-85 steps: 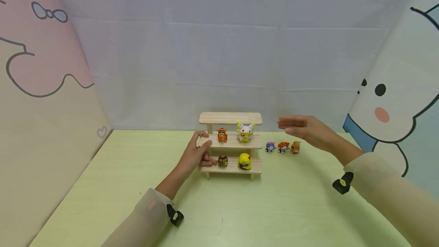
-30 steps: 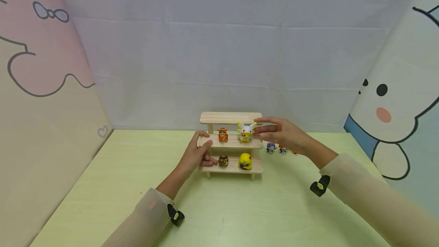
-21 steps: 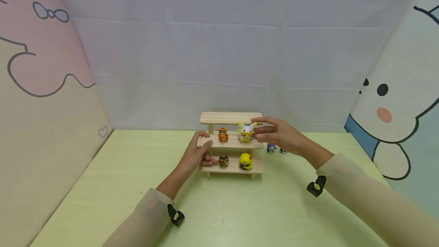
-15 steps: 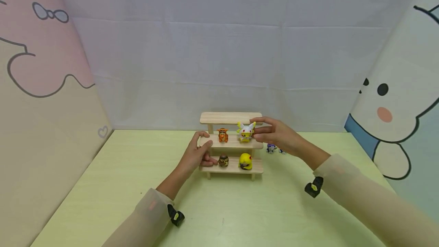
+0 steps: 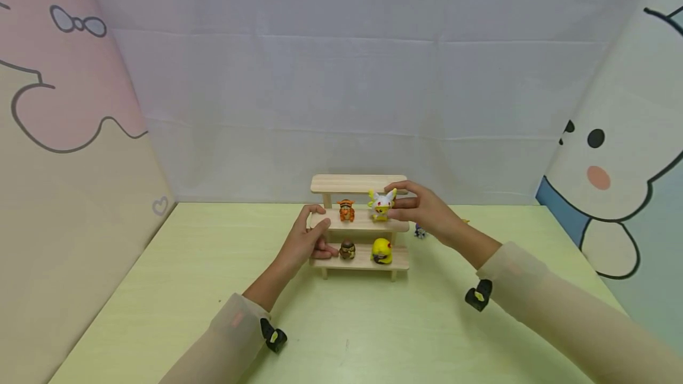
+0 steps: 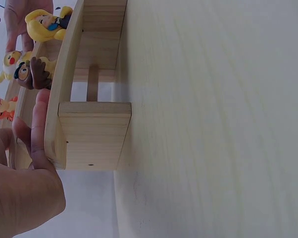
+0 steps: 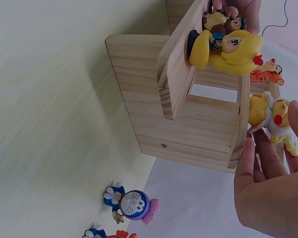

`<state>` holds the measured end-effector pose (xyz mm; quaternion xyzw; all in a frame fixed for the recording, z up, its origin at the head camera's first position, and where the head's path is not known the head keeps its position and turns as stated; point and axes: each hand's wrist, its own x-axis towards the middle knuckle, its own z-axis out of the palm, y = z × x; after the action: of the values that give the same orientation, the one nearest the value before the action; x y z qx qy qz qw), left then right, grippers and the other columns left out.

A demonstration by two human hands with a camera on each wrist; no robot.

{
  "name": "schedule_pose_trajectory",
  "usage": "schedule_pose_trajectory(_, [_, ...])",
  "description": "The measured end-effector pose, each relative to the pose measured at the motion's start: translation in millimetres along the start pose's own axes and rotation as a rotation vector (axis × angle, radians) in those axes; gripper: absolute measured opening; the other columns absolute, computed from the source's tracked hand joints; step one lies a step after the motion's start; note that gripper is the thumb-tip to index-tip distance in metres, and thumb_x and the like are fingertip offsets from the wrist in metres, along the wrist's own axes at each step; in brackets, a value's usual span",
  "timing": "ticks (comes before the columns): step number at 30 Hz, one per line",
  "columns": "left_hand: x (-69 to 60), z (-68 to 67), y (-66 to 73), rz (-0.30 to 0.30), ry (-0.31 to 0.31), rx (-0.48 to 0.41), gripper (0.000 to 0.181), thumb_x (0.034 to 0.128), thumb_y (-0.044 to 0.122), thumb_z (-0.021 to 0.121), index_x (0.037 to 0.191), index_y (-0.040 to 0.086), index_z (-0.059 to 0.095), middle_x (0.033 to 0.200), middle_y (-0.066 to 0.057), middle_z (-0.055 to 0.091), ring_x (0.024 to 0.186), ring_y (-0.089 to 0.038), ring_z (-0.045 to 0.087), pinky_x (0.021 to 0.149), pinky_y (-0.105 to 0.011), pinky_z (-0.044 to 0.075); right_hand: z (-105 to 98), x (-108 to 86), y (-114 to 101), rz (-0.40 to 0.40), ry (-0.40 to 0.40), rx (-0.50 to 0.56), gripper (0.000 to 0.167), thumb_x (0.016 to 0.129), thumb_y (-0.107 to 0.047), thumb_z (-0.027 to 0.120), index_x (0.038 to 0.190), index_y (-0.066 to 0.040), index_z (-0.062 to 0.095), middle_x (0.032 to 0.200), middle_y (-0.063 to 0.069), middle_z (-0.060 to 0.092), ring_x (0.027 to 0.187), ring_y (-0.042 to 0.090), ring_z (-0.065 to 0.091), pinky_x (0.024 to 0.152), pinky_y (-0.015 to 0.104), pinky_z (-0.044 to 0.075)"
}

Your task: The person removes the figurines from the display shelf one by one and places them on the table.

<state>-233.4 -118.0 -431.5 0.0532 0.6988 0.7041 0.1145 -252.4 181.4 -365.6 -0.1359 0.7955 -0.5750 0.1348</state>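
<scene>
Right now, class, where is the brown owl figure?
In the head view, the brown owl figure stands on the lowest shelf, between the left hand and the yellow-haired figure to its right.

Both hands (image 5: 305,236) (image 5: 429,211) forward, fingers (image 6: 38,119) bent

A pale yellow-green, wood-grained table (image 5: 363,336) carries a three-tiered stand of light wood (image 5: 347,183). Its bottom tier (image 5: 361,261) bears a small brown owl figurine (image 5: 347,249) and a rounded yellow-haired figurine (image 5: 381,250); its middle tier (image 5: 361,221), an orange, black-striped tiger figurine (image 5: 346,210) and a white-and-yellow eared figurine (image 5: 381,205). Directly on the table, beside the stand, is a blue-and-white figurine with a purple hood (image 7: 131,203)
</scene>
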Motion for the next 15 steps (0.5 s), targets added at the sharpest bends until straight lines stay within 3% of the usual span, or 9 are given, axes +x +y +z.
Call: schedule_pose_trajectory(15, [-0.9, -3.3, 1.5, -0.006, -0.006, 0.0, 0.035, 0.1104, 0.026, 0.053, 0.14, 0.016, 0.037, 0.062, -0.006, 0.051, 0.067, -0.028, 0.077, 0.057, -0.031, 0.064, 13.0, 1.6, -3.4, 0.007, 0.088, 0.007, 0.048, 0.094, -0.023, 0.079, 0.137, -0.015, 0.059, 0.137, 0.021, 0.064, 0.132, 0.035, 0.058, 0.097, 0.045, 0.054])
